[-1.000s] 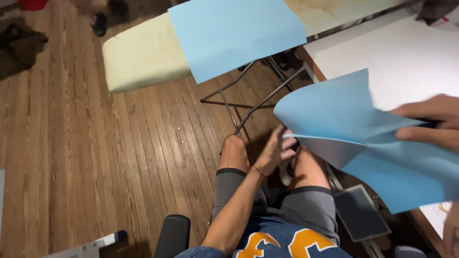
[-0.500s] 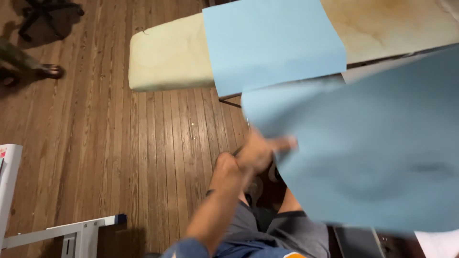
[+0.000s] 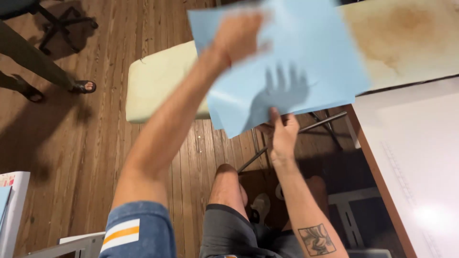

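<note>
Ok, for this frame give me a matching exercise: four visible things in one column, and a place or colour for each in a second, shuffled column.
Things:
1. left hand
2. right hand
3. ironing board
4. sandalled foot

Places or colours:
A. cream pad, partly under the light blue sheet
B. on the wooden floor, upper left
C. at the sheet's top edge, blurred
D. under the sheet's lower edge, fingers showing as a shadow through it

Pairs: 1-C, 2-D, 3-A, 4-B

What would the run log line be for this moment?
left hand: on light blue paper sheet | right hand: under sheet edge | sheet over cream padded board
</note>
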